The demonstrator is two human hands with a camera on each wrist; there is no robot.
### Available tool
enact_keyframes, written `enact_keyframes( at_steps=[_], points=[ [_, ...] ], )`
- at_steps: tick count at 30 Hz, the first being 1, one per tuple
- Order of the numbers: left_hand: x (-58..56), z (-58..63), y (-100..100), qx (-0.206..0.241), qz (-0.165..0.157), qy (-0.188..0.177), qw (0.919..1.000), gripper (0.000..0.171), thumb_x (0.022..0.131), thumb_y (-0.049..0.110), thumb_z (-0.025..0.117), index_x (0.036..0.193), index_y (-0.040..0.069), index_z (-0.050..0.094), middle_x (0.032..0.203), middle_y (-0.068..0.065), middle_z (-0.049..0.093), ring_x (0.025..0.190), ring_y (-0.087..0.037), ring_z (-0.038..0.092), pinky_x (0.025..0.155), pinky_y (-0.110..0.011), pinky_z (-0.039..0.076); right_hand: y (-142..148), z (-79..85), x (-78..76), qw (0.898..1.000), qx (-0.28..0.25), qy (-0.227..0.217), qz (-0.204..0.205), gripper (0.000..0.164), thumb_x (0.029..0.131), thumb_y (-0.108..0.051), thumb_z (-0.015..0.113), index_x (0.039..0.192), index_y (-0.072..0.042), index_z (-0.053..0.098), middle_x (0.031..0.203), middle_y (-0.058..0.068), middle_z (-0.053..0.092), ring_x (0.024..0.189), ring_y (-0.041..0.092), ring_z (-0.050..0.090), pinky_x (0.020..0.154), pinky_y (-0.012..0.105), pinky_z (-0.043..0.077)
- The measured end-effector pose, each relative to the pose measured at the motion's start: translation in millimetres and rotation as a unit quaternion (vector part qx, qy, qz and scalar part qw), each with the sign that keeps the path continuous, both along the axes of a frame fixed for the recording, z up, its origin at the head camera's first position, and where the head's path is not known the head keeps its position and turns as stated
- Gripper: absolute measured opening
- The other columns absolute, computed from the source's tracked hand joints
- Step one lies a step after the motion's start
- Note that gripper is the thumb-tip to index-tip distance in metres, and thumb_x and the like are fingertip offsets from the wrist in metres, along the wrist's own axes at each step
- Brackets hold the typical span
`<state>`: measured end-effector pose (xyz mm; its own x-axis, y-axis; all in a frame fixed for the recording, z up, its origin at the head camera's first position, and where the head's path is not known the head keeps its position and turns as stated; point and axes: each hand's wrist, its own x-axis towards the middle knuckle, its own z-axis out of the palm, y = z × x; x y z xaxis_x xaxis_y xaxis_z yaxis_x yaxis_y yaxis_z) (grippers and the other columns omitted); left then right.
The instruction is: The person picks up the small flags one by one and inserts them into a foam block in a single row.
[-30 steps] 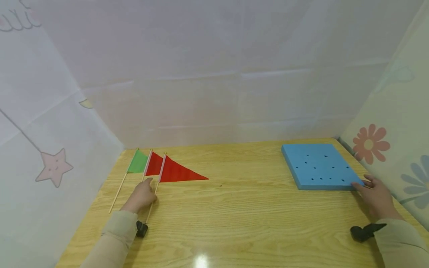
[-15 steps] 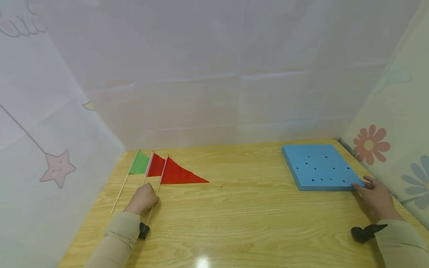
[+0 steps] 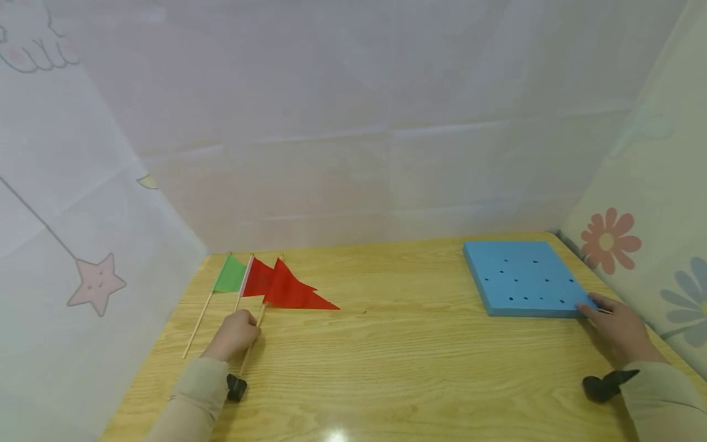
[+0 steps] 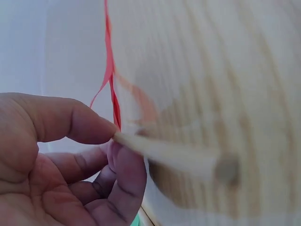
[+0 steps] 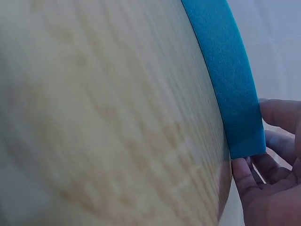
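Note:
My left hand (image 3: 237, 333) pinches the lower wooden stick of a red triangular pennant flag (image 3: 293, 293). Thumb and forefinger meet on that stick (image 4: 174, 155) in the left wrist view, its blunt end toward the camera. The pennant's cloth is folded and shows two points. To its left lies a second red flag (image 3: 255, 279), its stick partly hidden behind my hand, and then a green flag (image 3: 229, 276). On the far right my right hand (image 3: 621, 328) holds the near right corner of a blue foam board (image 3: 525, 273), thumb on its top edge, fingers against the side (image 5: 244, 174).
The blue board has several small dark holes in its top. All of this is on a wood-grain table (image 3: 386, 362). White sheeting (image 3: 353, 184) rises behind it, with printed panels at left and right. Black wrist cameras (image 3: 236, 388) sit at both cuffs.
My left fingers have closed from a reach over the stick into a pinch. The nearest red flag has turned, and its cloth now folds over. The right hand stays on the board corner.

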<state>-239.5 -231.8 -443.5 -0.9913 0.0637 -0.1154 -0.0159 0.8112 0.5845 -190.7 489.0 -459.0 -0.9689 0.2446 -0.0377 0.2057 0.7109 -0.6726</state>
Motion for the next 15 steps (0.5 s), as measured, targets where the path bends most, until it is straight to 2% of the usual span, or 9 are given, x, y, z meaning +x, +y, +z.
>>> enact_keyframes(
  at_steps=[4,6,8,10,11,13,15],
  points=[
    [-1.0,-1.0,-1.6,0.029,0.001,0.001,0.9996,0.028,0.084,-0.003,0.056,0.062,0.011,0.046,0.058,0.002,0.036,0.055,-0.014,0.033,0.054,-0.028,0.03,-0.8,0.0,-1.0,1.0,0.0,0.0,0.007,0.076,0.111,-0.04,0.041,0.151,0.02,0.016,0.15,0.05,0.013,0.135,0.071,0.012,0.104,0.079,0.021],
    [-1.3,-0.7,-1.5,0.046,0.005,-0.005,0.9989,0.03,0.085,-0.003,0.056,0.062,0.012,0.045,0.056,0.003,0.034,0.054,-0.013,0.032,0.054,-0.027,0.03,-2.5,-0.6,-0.8,1.0,-0.003,-0.001,0.01,0.076,0.111,-0.04,0.041,0.151,0.02,0.016,0.151,0.05,0.012,0.136,0.071,0.012,0.105,0.079,0.021],
    [-0.2,2.1,-0.3,0.063,0.011,-0.009,0.9979,0.022,0.087,-0.004,0.055,0.069,0.006,0.052,0.061,0.001,0.043,0.055,-0.013,0.039,0.055,-0.028,0.035,-5.5,-0.2,-0.9,1.0,-0.017,-0.001,0.011,0.076,0.111,-0.038,0.042,0.151,0.02,0.015,0.151,0.05,0.012,0.137,0.07,0.011,0.105,0.078,0.02],
    [0.8,5.7,1.6,0.076,0.016,-0.011,0.997,0.008,0.089,-0.004,0.056,0.083,-0.002,0.06,0.072,-0.004,0.054,0.06,-0.015,0.05,0.058,-0.029,0.044,-8.4,0.5,-1.6,1.0,-0.019,-0.004,0.014,0.075,0.111,-0.038,0.043,0.151,0.02,0.016,0.151,0.05,0.012,0.137,0.07,0.011,0.106,0.078,0.021],
    [1.5,7.9,2.8,0.085,0.018,-0.013,0.9962,0.008,0.09,-0.004,0.055,0.09,-0.006,0.063,0.078,-0.008,0.058,0.062,-0.017,0.054,0.06,-0.031,0.047,-9.4,0.9,-2.0,1.0,-0.019,-0.006,0.018,0.075,0.111,-0.037,0.043,0.151,0.02,0.016,0.151,0.05,0.012,0.137,0.07,0.012,0.106,0.078,0.021],
    [2.8,11.6,5.1,0.104,0.02,-0.018,0.9942,0.017,0.092,-0.004,0.054,0.104,-0.013,0.062,0.088,-0.012,0.061,0.066,-0.02,0.059,0.063,-0.033,0.053,-11.6,2.6,-3.1,0.999,-0.023,-0.014,0.023,0.076,0.111,-0.037,0.044,0.151,0.021,0.015,0.15,0.051,0.012,0.136,0.07,0.014,0.105,0.077,0.023],
    [3.8,13.9,6.7,0.129,0.028,-0.03,0.9908,0.022,0.095,-0.003,0.053,0.112,-0.015,0.061,0.091,-0.016,0.061,0.069,-0.022,0.059,0.064,-0.035,0.055,-12.2,3.6,-4.2,0.999,-0.018,-0.027,0.034,0.076,0.111,-0.038,0.043,0.151,0.021,0.014,0.149,0.052,0.014,0.134,0.07,0.018,0.103,0.077,0.026]
  ],
)
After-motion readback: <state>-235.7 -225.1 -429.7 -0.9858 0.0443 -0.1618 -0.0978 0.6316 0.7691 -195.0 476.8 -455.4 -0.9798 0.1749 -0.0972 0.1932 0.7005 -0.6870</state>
